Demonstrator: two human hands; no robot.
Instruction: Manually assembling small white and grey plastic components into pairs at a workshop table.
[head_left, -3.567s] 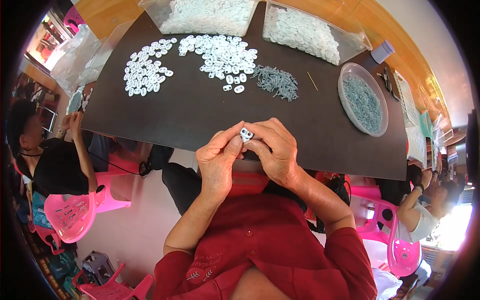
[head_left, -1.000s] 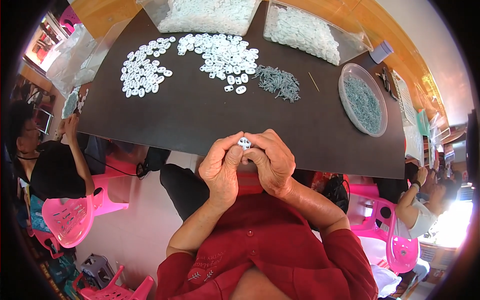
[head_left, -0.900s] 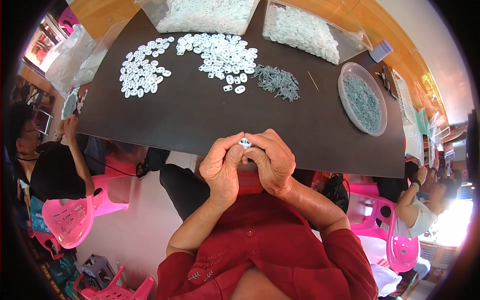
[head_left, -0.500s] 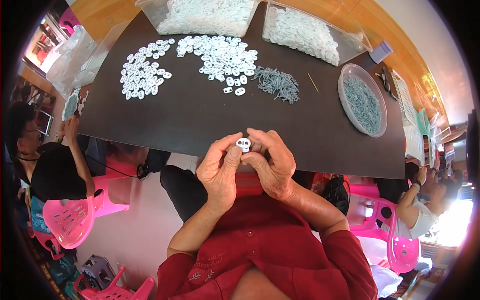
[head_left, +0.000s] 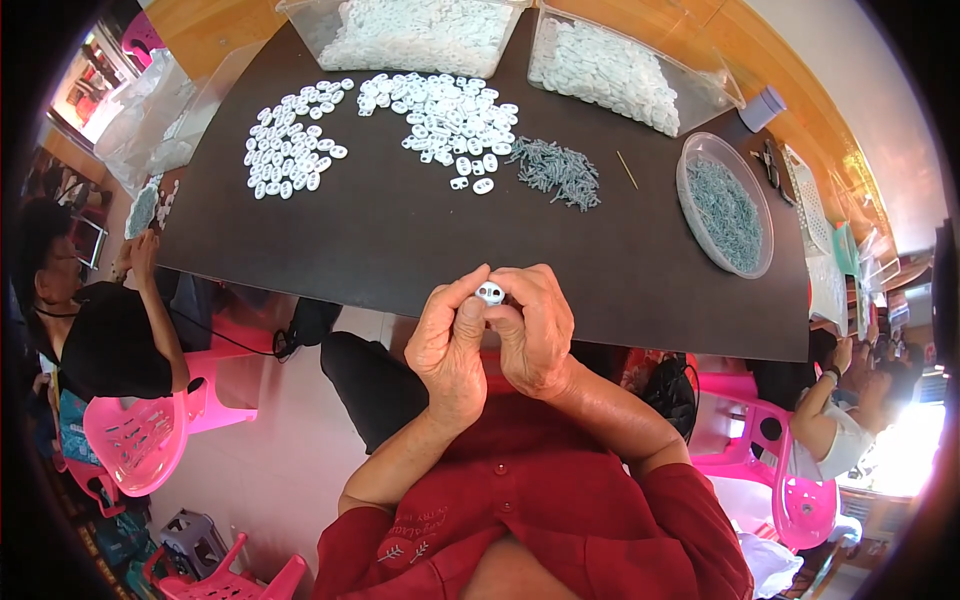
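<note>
Right hand (head_left: 536,335) closed inward, left hand (head_left: 449,350) opposite, grip pinched tight on white, rounded, two-holed piece (head_left: 490,293)

Small white piece (head_left: 489,291), rounded, two dark openings side by side, pinched between left hand (head_left: 447,340) and right hand (head_left: 536,330)

Dk brown tbl (head_left: 400,230), scattered white 2-hole oval pcs (head_left: 285,160) on L, denser white pile (head_left: 455,125) mid, grey-teal spring-like pcs (head_left: 557,172) beside it, thin yellow stick (head_left: 627,170), rnd clear tub (head_left: 755,266) R, pliers (head_left: 773,172), lavender container (head_left: 763,108), 2 clear bins (head_left: 708,90) far edge
</note>
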